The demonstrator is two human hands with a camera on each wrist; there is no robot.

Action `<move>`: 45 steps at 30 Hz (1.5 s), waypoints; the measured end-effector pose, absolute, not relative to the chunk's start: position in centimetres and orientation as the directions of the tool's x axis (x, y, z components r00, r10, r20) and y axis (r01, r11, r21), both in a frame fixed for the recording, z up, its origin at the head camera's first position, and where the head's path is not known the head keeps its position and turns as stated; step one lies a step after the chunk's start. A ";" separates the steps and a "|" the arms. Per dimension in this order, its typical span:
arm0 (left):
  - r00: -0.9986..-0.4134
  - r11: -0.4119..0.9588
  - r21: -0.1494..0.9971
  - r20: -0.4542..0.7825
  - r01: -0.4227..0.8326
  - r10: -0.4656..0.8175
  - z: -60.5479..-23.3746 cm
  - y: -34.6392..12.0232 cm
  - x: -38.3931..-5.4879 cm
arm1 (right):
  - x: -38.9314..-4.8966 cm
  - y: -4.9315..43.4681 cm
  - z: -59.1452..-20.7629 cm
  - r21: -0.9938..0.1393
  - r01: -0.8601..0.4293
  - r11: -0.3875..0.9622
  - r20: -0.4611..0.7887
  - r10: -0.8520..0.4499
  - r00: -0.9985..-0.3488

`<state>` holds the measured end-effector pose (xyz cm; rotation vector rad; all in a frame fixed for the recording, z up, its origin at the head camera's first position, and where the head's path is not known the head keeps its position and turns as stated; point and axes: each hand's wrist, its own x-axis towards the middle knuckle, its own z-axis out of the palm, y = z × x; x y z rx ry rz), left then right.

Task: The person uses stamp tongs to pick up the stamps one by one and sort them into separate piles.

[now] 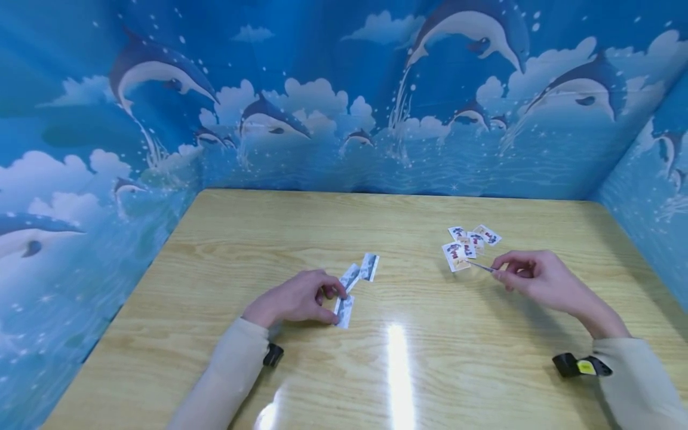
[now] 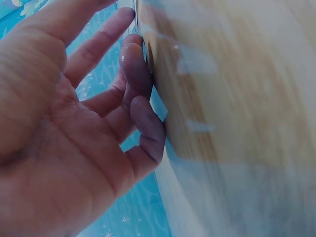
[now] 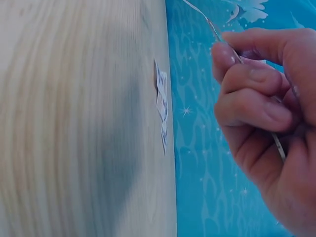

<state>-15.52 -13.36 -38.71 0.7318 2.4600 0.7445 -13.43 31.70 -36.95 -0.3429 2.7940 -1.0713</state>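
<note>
My left hand (image 1: 306,297) rests its thumb and fingertips on small grey-and-white printed paper pieces (image 1: 344,312) lying on the table. Its fingers are loosely bent against the tabletop in the left wrist view. Two similar pieces (image 1: 369,267) lie just beyond, partly covered by the fingers. My right hand (image 1: 529,278) grips a thin metal tool (image 1: 482,266), tweezers by its look, between thumb and fingers. The tool's tip meets a small white card (image 1: 455,256) with red and dark print; whether it pinches the card I cannot tell. Several like cards (image 1: 475,241) lie overlapping behind it.
The wooden table (image 1: 242,239) reaches back to a blue dolphin-printed cloth (image 1: 322,155), which also hangs at both sides. A bright light reflection (image 1: 399,370) runs along the table's front middle. Black straps (image 1: 273,355) sit at both wrists.
</note>
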 end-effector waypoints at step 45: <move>-0.751 0.712 0.621 -0.286 0.329 0.595 -38.7 -13.3 -15.7 | -16.0 35.5 -38.8 -0.622 0.126 0.773 -0.148 0.042 -0.988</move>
